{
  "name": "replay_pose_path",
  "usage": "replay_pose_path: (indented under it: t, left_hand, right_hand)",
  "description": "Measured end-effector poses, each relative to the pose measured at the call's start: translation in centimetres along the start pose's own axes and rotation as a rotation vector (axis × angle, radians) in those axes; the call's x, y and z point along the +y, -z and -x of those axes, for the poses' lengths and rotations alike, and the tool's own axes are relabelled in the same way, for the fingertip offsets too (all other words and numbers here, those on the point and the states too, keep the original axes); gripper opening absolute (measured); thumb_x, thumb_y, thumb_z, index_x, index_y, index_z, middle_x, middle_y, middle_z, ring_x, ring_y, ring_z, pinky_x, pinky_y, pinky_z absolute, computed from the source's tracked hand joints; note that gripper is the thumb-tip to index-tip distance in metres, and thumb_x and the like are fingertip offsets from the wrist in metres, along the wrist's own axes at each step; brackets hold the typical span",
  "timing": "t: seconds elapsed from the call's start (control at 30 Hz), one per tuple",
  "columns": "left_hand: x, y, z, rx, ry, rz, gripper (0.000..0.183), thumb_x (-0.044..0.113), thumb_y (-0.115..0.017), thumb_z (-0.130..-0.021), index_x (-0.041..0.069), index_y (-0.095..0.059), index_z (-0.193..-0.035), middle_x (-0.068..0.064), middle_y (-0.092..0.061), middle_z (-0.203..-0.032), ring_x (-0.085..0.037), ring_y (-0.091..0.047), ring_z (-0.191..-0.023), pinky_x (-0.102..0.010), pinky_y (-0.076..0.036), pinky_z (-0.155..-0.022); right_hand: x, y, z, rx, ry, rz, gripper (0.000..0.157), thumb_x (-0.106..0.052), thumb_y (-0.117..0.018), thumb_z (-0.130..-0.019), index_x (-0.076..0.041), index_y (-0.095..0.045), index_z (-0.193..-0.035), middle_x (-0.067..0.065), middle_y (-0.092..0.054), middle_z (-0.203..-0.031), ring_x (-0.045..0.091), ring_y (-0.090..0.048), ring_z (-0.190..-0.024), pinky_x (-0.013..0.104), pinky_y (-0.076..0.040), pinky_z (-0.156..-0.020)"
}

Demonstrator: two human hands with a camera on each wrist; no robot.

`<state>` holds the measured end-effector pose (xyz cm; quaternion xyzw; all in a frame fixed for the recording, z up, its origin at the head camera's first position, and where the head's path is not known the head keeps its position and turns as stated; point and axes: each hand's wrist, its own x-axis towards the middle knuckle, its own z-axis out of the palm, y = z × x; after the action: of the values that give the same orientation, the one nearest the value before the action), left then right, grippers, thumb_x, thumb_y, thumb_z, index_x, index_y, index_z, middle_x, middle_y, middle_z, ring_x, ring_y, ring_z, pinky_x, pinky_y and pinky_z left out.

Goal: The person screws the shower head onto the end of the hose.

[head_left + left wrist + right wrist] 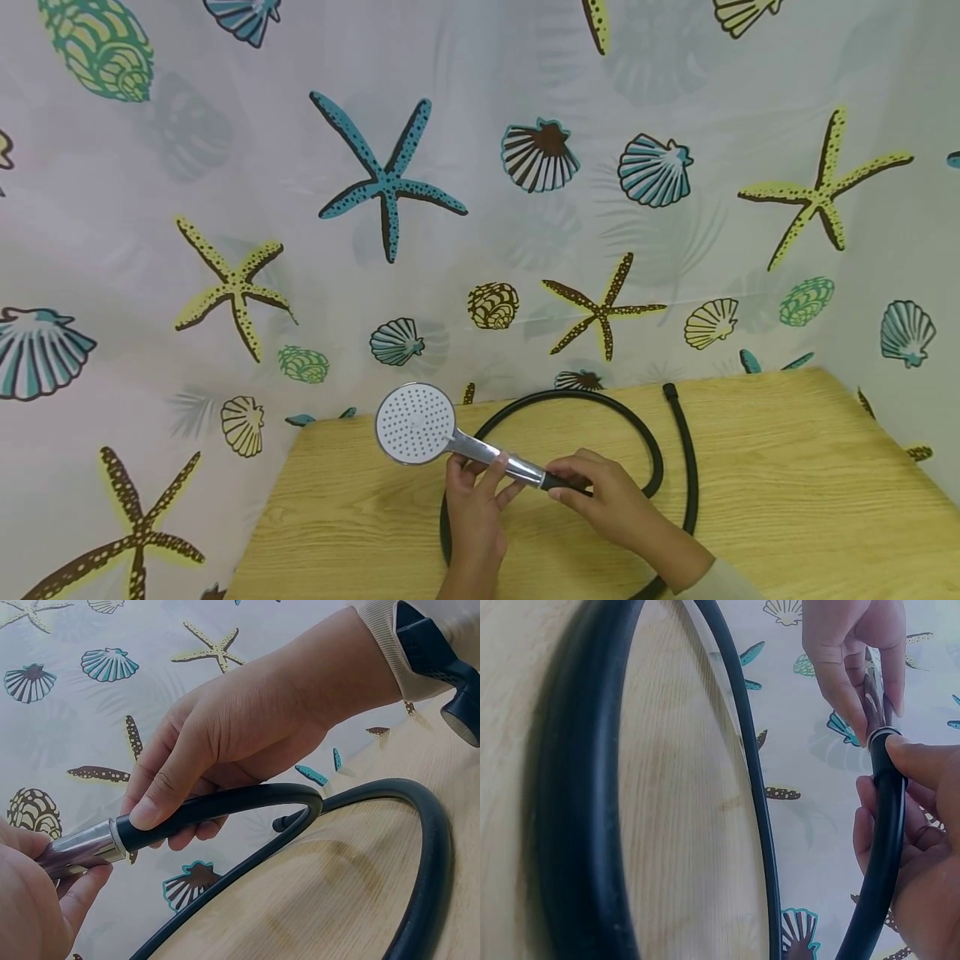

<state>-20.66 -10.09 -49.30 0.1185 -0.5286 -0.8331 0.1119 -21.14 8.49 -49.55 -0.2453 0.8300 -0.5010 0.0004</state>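
Observation:
A chrome handheld shower head (415, 423) with a round, light spray face is held above the wooden table, its face turned toward the head camera. My left hand (477, 518) grips its shiny handle (487, 452) with thumb and fingers. At the handle's lower end, my right hand (611, 504) pinches the end of a black hose (172, 819). In the left wrist view the hose end meets the metal rim of the handle; whether it is threaded on cannot be told. The right thumb lies along the hose near that joint.
The hose loops over the wooden table (787, 467), its other end (670, 390) near the back edge. A white curtain (465, 75) printed with starfish and shells hangs behind the table and at both sides.

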Motion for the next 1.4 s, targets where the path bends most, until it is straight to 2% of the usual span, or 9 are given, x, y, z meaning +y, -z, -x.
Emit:
replay_pose_path:
  t: [0.27,0.47,0.7,0.97,1.2,1.4]
  left_hand:
    - [0.02,-0.04,0.04,-0.003,-0.006,-0.007,0.048,0.007,-0.07,-0.087,0.003,-0.042,-0.126,-0.006,-0.057,-0.102,-0.024,-0.07,-0.094,-0.045,-0.063,-0.081]
    - [0.06,-0.06,0.05,0.002,0.002,-0.006,0.043,0.006,-0.07,-0.086,0.008,-0.045,-0.122,-0.006,-0.057,-0.102,-0.025,-0.07,-0.094,-0.045,-0.063,-0.08]
    - [0.12,-0.05,0.06,-0.002,0.001,-0.013,0.048,0.006,-0.07,-0.087,0.005,-0.043,-0.126,-0.006,-0.057,-0.102,-0.024,-0.07,-0.093,-0.045,-0.063,-0.08]
    - [0.05,-0.1,0.1,0.003,-0.007,-0.011,0.043,0.006,-0.07,-0.086,0.007,-0.046,-0.121,-0.005,-0.057,-0.1,-0.023,-0.07,-0.092,-0.045,-0.063,-0.08]
    - [-0.06,-0.08,0.05,0.002,0.006,-0.012,0.048,0.007,-0.07,-0.086,0.004,-0.043,-0.126,-0.005,-0.058,-0.101,-0.023,-0.07,-0.093,-0.045,-0.063,-0.08]
    - [-0.1,-0.1,0.06,0.002,0.008,-0.02,0.044,0.007,-0.07,-0.086,0.008,-0.045,-0.123,-0.006,-0.057,-0.103,-0.023,-0.07,-0.093,-0.045,-0.063,-0.08]
  right_hand:
    - [0.01,0.05,0.06,-0.002,0.006,-0.014,0.028,-0.025,-0.067,-0.09,-0.017,-0.066,-0.117,-0.009,-0.061,-0.099,0.004,-0.063,-0.092,0.016,-0.058,-0.082]
    - [0.12,0.04,0.05,-0.006,0.011,-0.016,0.028,-0.025,-0.067,-0.091,-0.017,-0.066,-0.117,-0.009,-0.061,-0.099,0.004,-0.064,-0.092,0.015,-0.058,-0.082]
    - [0.08,0.11,0.05,-0.012,0.007,-0.029,0.028,-0.023,-0.067,-0.091,-0.016,-0.066,-0.117,-0.008,-0.061,-0.1,0.005,-0.064,-0.093,0.015,-0.057,-0.083]
    - [0.11,0.15,0.0,-0.024,-0.008,-0.026,0.027,-0.025,-0.066,-0.091,-0.018,-0.065,-0.117,-0.009,-0.061,-0.101,0.004,-0.064,-0.094,0.014,-0.057,-0.084]
    - [0.19,0.2,0.03,-0.028,-0.009,-0.022,0.027,-0.026,-0.066,-0.091,-0.018,-0.065,-0.117,-0.009,-0.061,-0.101,0.004,-0.063,-0.094,0.015,-0.057,-0.083]
    - [0.27,0.27,0.07,-0.034,-0.02,-0.024,0.027,-0.026,-0.066,-0.092,-0.019,-0.065,-0.117,-0.009,-0.061,-0.102,0.004,-0.063,-0.094,0.015,-0.057,-0.084]
